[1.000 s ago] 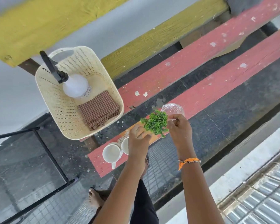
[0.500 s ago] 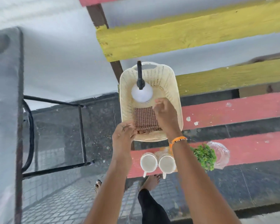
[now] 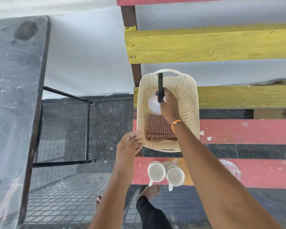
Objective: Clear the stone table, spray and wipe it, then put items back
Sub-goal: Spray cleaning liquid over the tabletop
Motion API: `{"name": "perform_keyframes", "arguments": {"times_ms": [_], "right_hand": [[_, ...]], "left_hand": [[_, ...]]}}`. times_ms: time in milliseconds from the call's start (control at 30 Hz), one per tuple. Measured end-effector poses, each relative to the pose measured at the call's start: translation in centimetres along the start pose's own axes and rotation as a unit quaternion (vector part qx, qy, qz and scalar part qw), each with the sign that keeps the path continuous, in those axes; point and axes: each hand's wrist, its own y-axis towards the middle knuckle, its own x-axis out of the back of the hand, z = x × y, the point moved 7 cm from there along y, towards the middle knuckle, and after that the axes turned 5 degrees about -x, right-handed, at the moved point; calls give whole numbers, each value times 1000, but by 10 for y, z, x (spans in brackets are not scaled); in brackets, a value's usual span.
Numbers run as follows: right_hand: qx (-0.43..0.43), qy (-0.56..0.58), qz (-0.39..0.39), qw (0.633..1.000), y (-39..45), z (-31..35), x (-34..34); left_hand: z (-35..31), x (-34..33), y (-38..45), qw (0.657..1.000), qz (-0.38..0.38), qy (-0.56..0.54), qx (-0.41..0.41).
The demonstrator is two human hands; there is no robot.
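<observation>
Right hand (image 3: 168,106) curled round the neck of the spray bottle (image 3: 153,103) inside the basket (image 3: 188,96), hiding any label. Left hand (image 3: 130,145) loosely curled, empty, touching the basket's near corner. Nearer than the basket, two white cups (image 3: 156,171); beside them a glass vessel (image 3: 229,167), half covered. Far left of the basket, stone worktop (image 3: 12,96), cut off.

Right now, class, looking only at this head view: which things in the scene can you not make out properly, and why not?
- Spray bottle: body mostly hidden by the right hand gripping it.
- Glass jar: largely hidden behind the right forearm; any contents unseen.
- Stone table: cut off by the left edge.
- Checked cloth: right corner under the wrist.
- Left hand: contact with the basket unclear.
</observation>
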Motion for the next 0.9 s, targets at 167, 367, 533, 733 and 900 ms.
{"name": "perform_keyframes", "arguments": {"times_ms": [167, 367, 533, 733, 900], "right_hand": [[76, 18, -53, 996, -43, 41, 9], [216, -19, -73, 973, -124, 148, 0], [281, -1, -49, 959, -193, 238, -35], [240, 118, 16, 963, -288, 322, -123], [118, 233, 132, 956, -346, 358, -228]], "left_hand": [[-25, 18, -14, 999, 15, -18, -43], [-77, 83, -47, 989, 19, -90, -114], [-117, 163, -81, 971, -9, -164, -176], [-137, 315, -132, 948, -96, -208, -222], [-147, 451, -173, 909, -197, -263, -257]]}}
